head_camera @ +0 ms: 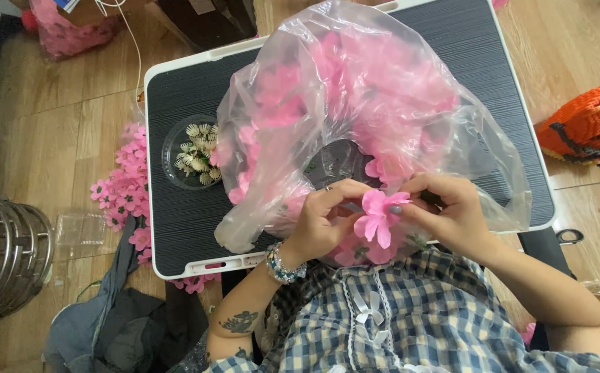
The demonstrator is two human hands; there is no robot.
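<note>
My left hand (317,221) and right hand (445,207) are pinched together on one pink fabric flower (377,217), held at six o'clock of the clear plastic bag (355,110) full of pink petals on the dark bench (189,214). A clear cup (191,152) of pale flower centres sits at nine o'clock of the bag, just beside it.

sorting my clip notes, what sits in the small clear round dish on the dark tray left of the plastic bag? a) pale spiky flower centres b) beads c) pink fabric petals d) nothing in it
a: the clear round dish on the dark tray holds a cluster of pale spiky flower centres, while the pink petals sit in the plastic bag and on the floor beside the tray.
</note>
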